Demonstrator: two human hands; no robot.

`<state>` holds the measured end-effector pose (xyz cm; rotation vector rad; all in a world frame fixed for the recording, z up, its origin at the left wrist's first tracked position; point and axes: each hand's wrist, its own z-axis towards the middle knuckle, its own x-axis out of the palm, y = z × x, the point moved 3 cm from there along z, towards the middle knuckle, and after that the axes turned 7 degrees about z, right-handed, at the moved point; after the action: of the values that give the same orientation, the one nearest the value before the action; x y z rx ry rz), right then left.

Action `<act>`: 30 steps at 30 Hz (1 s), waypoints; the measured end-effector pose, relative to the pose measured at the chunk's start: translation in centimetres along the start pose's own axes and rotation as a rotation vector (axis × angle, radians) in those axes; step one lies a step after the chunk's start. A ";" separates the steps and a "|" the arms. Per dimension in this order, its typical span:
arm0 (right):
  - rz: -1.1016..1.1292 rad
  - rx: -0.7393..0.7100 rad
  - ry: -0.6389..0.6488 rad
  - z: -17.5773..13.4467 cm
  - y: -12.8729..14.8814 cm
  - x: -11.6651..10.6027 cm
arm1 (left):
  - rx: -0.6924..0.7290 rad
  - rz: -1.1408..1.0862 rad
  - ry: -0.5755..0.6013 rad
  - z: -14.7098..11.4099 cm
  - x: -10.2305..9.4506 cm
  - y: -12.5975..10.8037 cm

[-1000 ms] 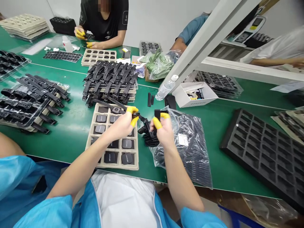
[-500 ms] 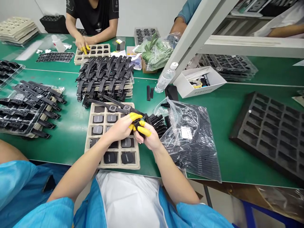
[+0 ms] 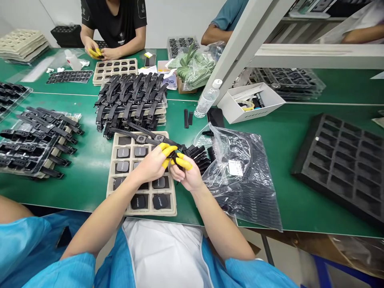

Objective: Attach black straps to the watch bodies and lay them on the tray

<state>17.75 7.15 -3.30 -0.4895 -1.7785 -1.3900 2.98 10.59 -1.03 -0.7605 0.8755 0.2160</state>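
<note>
Both hands wear yellow finger cots and meet over the right part of a beige tray (image 3: 111,180). Between them they grip a small black smartwatch (image 3: 173,155), mostly covered by the fingers. My left hand (image 3: 156,161) pinches it from the left, while my right hand (image 3: 187,174) has its fingers curled round it from the right. Square dark watch faces (image 3: 160,201) sit in the tray's pockets. Across its far edge lie watches with black straps (image 3: 141,139). Loose black strap pieces (image 3: 201,158) are heaped beside my right hand.
A clear bag of black straps (image 3: 249,180) lies to the right, near a black foam tray (image 3: 345,160). Beyond stand a water bottle (image 3: 208,99), a white box (image 3: 255,103) and stacked watches (image 3: 130,98). Across the table a co-worker's hands (image 3: 102,53) handle a small dark part.
My hands stay together over the tray, their fingers shifting slightly around the smartwatch. The co-worker opposite has lifted a hand from the beige tray and brought both hands together.
</note>
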 end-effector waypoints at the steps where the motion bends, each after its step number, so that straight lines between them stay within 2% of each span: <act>1: 0.005 0.001 -0.006 0.0 0.0 -0.1 | 0.009 -0.011 0.020 0.0 -0.1 -0.1; 4: -0.006 0.015 -0.016 0.1 -0.1 -0.4 | 0.017 0.003 0.055 -0.1 -0.4 -0.2; 10: -0.098 0.054 -0.034 0.2 -0.4 -0.8 | -0.008 0.180 0.124 -0.1 -0.4 -0.2; 16: -0.178 0.006 -0.018 0.1 -0.4 -0.9 | -0.009 0.024 0.106 -0.3 -1.0 -0.4; 19: -0.172 -0.037 -0.027 0.2 -0.2 -0.7 | -0.099 -0.050 0.063 -0.3 -0.9 -0.2; 22: -0.185 -0.023 -0.027 0.1 -0.1 -0.7 | -0.193 -0.155 -0.054 -0.2 -0.7 -0.2; 25: -0.229 0.106 0.041 0.0 0.1 -0.8 | -0.279 -0.397 -0.209 0.2 -0.8 -0.1; 28: -0.361 0.303 0.129 -0.4 0.8 -1.4 | -0.467 -0.691 -0.462 0.4 -1.8 0.9; 30: -0.459 0.330 0.114 -0.5 1.7 -1.9 | -0.586 -0.777 -0.651 0.2 -2.5 1.7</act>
<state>20.26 7.56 -3.73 0.1837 -2.0526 -1.3458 0.74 12.32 0.07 -1.4136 -0.1546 0.0094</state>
